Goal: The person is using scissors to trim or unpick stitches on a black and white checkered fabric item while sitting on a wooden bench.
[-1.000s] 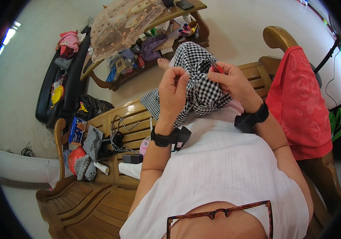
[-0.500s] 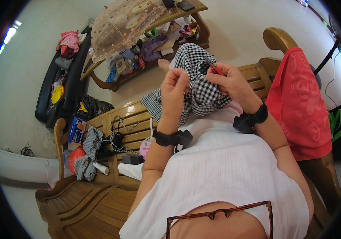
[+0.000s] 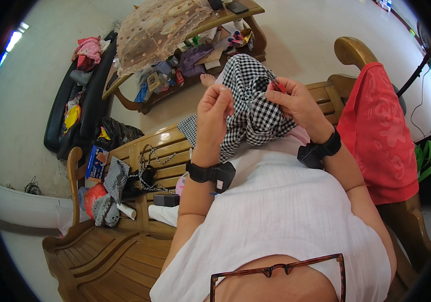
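Black-and-white checked cloth (image 3: 262, 113) lies bunched over my lap, gathered in folds. Above its left side, my left hand (image 3: 214, 105) is closed in a pinch; anything between the fingertips is too small to make out. My right hand (image 3: 296, 103) is closed around small red-handled scissors (image 3: 282, 88), whose dark tips point up and away from me over the cloth. The two hands are apart, with the checked folds between and below them. Each wrist wears a black strap with a box-shaped device.
I sit on a slatted wooden bench (image 3: 162, 143). To the left lie a checked cloth piece (image 3: 117, 176), a blue box (image 3: 96, 163) and a small dark box (image 3: 166, 200). Red fabric (image 3: 376, 136) drapes over the right armrest. A cluttered wooden table (image 3: 253, 30) stands ahead.
My left hand has moved slightly left, away from the right hand, and its wrist has turned. My right hand has shifted a little right, still holding the scissors.
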A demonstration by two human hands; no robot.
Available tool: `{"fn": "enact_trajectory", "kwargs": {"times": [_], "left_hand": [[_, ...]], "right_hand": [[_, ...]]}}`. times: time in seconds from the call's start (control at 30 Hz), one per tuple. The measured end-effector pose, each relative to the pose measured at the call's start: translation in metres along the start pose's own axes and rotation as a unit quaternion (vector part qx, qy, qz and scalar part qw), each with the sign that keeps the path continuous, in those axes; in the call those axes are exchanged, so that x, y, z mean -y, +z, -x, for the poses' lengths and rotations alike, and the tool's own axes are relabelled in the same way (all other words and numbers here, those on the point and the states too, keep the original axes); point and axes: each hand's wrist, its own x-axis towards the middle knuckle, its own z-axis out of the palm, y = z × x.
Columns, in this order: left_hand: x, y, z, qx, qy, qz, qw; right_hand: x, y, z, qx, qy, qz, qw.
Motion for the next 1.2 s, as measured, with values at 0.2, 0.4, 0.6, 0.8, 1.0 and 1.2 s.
{"fn": "enact_trajectory", "kwargs": {"times": [0.2,0.4,0.6,0.8,1.0,1.2], "left_hand": [[-0.004,0.021,0.012,0.043,-0.041,-0.208,0.976],[-0.004,0.002,0.006,0.027,-0.001,-0.098,0.995],[0.0,0.018,0.011,0.07,-0.042,-0.229,0.97],[0.006,0.01,0.009,0.032,-0.095,-0.043,0.994],[0.012,0.002,0.008,0.05,-0.139,0.052,0.988],[0.014,0.001,0.01,0.059,-0.177,0.134,0.973]], "right_hand": [[-0.003,0.003,-0.002,-0.009,-0.011,0.019,1.0],[0.0,-0.002,-0.001,-0.01,-0.006,-0.01,1.0],[-0.002,0.0,-0.001,-0.007,-0.02,0.008,1.0],[-0.003,0.001,0.0,0.006,-0.006,0.002,1.0],[-0.006,0.001,-0.001,0.011,0.004,-0.014,1.0],[-0.009,0.001,-0.001,0.008,0.017,-0.018,1.0]]}}
